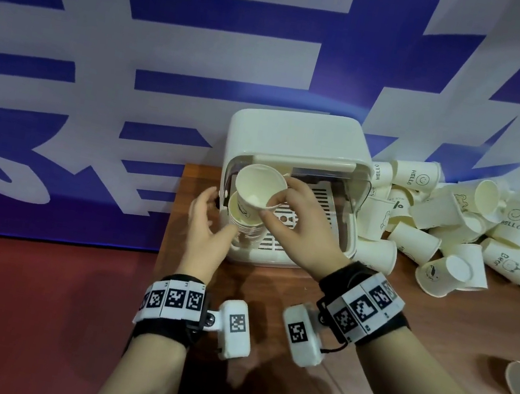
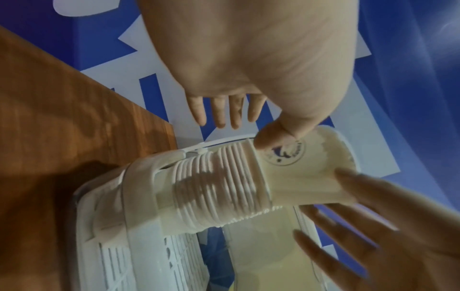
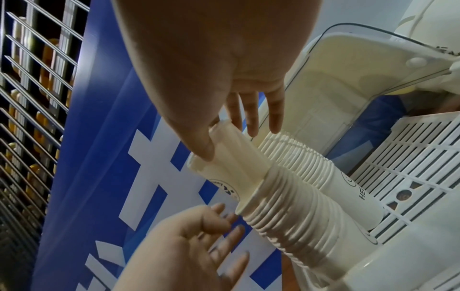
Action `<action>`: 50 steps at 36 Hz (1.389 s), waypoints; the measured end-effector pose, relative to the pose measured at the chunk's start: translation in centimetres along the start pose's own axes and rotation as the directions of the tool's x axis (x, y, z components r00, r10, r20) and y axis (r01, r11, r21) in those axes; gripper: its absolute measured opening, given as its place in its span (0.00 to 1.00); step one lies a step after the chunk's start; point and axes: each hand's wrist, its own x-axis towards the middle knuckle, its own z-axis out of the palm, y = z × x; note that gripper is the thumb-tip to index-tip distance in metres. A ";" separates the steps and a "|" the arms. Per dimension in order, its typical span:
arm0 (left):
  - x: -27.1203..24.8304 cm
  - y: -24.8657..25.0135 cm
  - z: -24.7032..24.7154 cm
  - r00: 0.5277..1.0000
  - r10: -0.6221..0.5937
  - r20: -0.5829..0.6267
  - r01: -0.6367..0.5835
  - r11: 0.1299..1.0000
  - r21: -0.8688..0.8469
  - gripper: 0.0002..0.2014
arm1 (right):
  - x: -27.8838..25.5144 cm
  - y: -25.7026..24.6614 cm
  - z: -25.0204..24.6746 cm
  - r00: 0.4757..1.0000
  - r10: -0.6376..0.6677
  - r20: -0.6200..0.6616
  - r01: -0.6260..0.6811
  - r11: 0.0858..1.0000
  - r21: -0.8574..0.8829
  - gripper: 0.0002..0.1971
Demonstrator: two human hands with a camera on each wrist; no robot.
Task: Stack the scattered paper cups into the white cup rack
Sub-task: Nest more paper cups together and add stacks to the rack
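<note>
White cup rack (image 1: pixel 299 141) stands at the far left end of the wooden table (image 1: pixel 267 302), front open, slatted tray (image 1: pixel 320 204) showing inside. Two nested stacks of paper cups in its left part: near stack (image 3: pixel 288 212) and a second stack (image 3: pixel 308 157) just behind it.

Right hand (image 1: pixel 296 217) pinches one paper cup (image 1: pixel 258 186) by the rim, thumb against its wall, other fingers loose and straight; the cup's base sits in the mouth of the near stack, cup tilted.

Left hand (image 1: pixel 208 226), fingers spread wide and relaxed, hovers beside the stack; thumb seems to touch it, contact not certain.

Loose cup pile (image 1: pixel 461 229) lies right of the rack, cups on their sides and upended.
</note>
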 end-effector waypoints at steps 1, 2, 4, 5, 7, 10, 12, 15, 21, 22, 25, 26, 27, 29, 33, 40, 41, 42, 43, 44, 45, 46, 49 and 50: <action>0.0 0.1 -0.1 0.999 0.023 -0.024 -0.023 0.999 -0.023 0.30 | 0.1 0.1 0.1 1.000 0.001 0.019 0.000 1.000 -0.019 0.06; 0.0 0.3 -0.2 0.998 0.044 -0.040 -0.045 0.998 -0.041 0.28 | 0.1 0.1 0.2 0.999 0.000 0.037 0.001 0.999 -0.033 0.07; 0.2 0.6 -0.2 0.995 0.076 -0.060 -0.080 0.994 -0.079 0.23 | 0.2 0.2 0.4 0.998 -0.001 0.062 0.003 0.999 -0.041 0.07; 0.3 0.8 -0.2 0.994 0.089 -0.071 -0.095 0.991 -0.096 0.20 | 0.2 0.3 0.6 0.998 0.000 0.070 0.003 0.999 -0.042 0.07; 0.5 1.1 -0.2 0.991 0.106 -0.086 -0.116 0.987 -0.114 0.16 | 0.1 0.3 0.8 0.996 0.012 0.088 -0.007 0.999 -0.047 0.08; 0.6 1.2 -0.1 0.990 0.113 -0.080 -0.121 0.987 -0.106 0.16 | 0.0 0.3 1.1 0.992 0.054 0.110 -0.046 0.996 -0.075 0.11; 0.6 1.1 -0.1 0.993 0.106 -0.060 -0.111 0.989 -0.094 0.16 | -0.1 0.3 1.2 0.992 0.058 0.108 -0.048 0.994 -0.098 0.13; 0.5 0.8 -0.1 0.996 0.086 -0.034 -0.088 0.993 -0.083 0.17 | -0.1 0.2 1.4 0.994 0.069 0.089 -0.058 0.990 -0.128 0.18; 0.8 0.0 0.1 0.997 0.078 -0.004 -0.079 0.996 -0.048 0.15 | 0.1 0.5 1.7 0.982 0.159 0.099 -0.148 0.983 -0.111 0.28; 0.9 -0.2 0.1 0.997 0.074 0.002 -0.074 0.996 -0.046 0.14 | 0.1 0.6 1.9 0.979 0.172 0.110 -0.159 0.981 -0.114 0.28; 1.1 -0.8 0.1 0.999 0.046 0.026 -0.045 0.998 -0.041 0.16 | 0.1 1.3 2.2 0.975 0.181 0.133 -0.166 0.979 -0.116 0.28; 1.2 -0.9 0.1 0.999 0.031 0.037 -0.030 0.999 -0.038 0.17 | 0.1 1.4 2.3 0.971 0.195 0.136 -0.180 0.977 -0.111 0.29; 1.3 -1.1 0.2 0.999 0.013 0.048 -0.011 0.999 -0.036 0.18 | 0.1 1.3 2.3 0.967 0.215 0.140 -0.201 0.974 -0.105 0.29; 1.3 -1.2 0.2 0.998 -0.026 0.065 0.028 0.999 -0.040 0.19 | -0.1 1.2 2.2 0.957 0.251 0.144 -0.242 0.967 -0.081 0.30; 1.2 -0.9 0.2 0.991 -0.092 0.094 0.096 0.995 -0.041 0.22 | -0.1 1.2 2.2 0.937 0.308 0.162 -0.322 0.945 0.064 0.30; 1.4 -1.1 0.0 0.966 -0.208 0.152 0.219 0.974 -0.059 0.33 | -0.3 2.5 3.0 0.922 0.297 0.248 -0.355 0.903 0.240 0.41; 1.5 -1.3 0.0 0.961 -0.228 0.155 0.241 0.968 -0.068 0.37 | -0.3 2.7 3.2 0.925 0.284 0.252 -0.344 0.906 0.245 0.41; 1.5 -1.4 0.0 0.957 -0.243 0.158 0.257 0.963 -0.077 0.39 | -0.2 2.8 3.4 0.928 0.274 0.254 -0.335 0.910 0.245 0.43; 1.6 -1.5 0.0 0.955 -0.252 0.159 0.267 0.960 -0.086 0.40 | -0.1 3.1 3.7 0.928 0.271 0.256 -0.333 0.912 0.240 0.45; 1.6 -1.5 0.0 0.954 -0.255 0.159 0.272 0.958 -0.093 0.40 | 0.0 3.3 3.9 0.926 0.271 0.261 -0.334 0.912 0.238 0.45; 1.7 -1.5 0.0 0.952 -0.263 0.159 0.280 0.955 -0.098 0.38 | 0.1 3.6 4.1 0.924 0.275 0.265 -0.339 0.911 0.237 0.45; 1.7 -1.4 0.0 0.951 -0.266 0.158 0.284 0.954 -0.100 0.36 | 0.3 3.9 4.3 0.920 0.286 0.268 -0.350 0.907 0.235 0.44; 1.8 -1.0 0.2 0.948 -0.278 0.156 0.298 0.946 -0.129 0.27 | 0.4 4.5 4.6 0.910 0.308 0.278 -0.377 0.895 0.240 0.43; 1.8 -0.8 0.4 0.948 -0.274 0.160 0.296 0.945 -0.139 0.23 | 0.4 4.6 4.7 0.909 0.311 0.279 -0.380 0.892 0.244 0.43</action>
